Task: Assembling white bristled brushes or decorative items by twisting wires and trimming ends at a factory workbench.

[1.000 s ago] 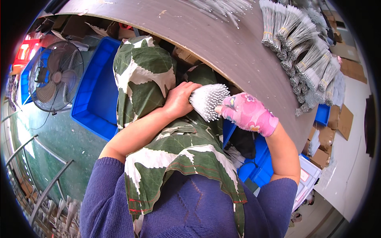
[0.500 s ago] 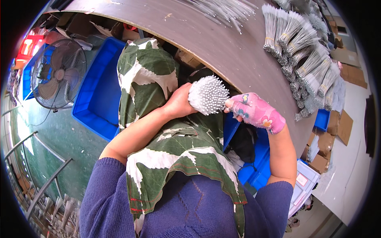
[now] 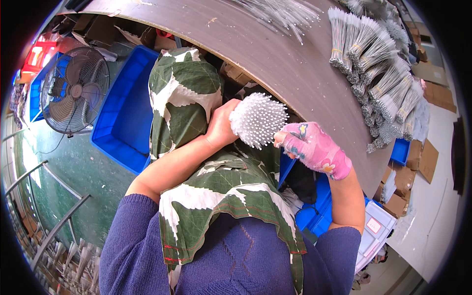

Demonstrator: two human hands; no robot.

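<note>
My bare left hand (image 3: 222, 124) is wrapped round a bundle of thin brushes (image 3: 259, 120), held above my lap. Their many white tips fan out into a dome facing up, and the lower ends are out of sight. My right hand (image 3: 314, 150), in a pink flowered glove with bare fingertips, is at the right edge of the dome. Its fingers are curled together; whatever they pinch is too small to make out. Both hands are beside the near edge of the brown table (image 3: 275, 64).
Tied bundles of wire brushes (image 3: 373, 64) are piled on the table's right, loose ones (image 3: 280, 14) at its far side. A blue bin (image 3: 123, 113) and a fan (image 3: 76, 91) stand left. Another blue bin (image 3: 322, 206) is below my right arm; cardboard boxes (image 3: 404, 179) lie farther right.
The bundle has tilted slightly, so its tips face me more. My right hand has shifted a little down and left along the bundle's edge. My left hand keeps its hold.
</note>
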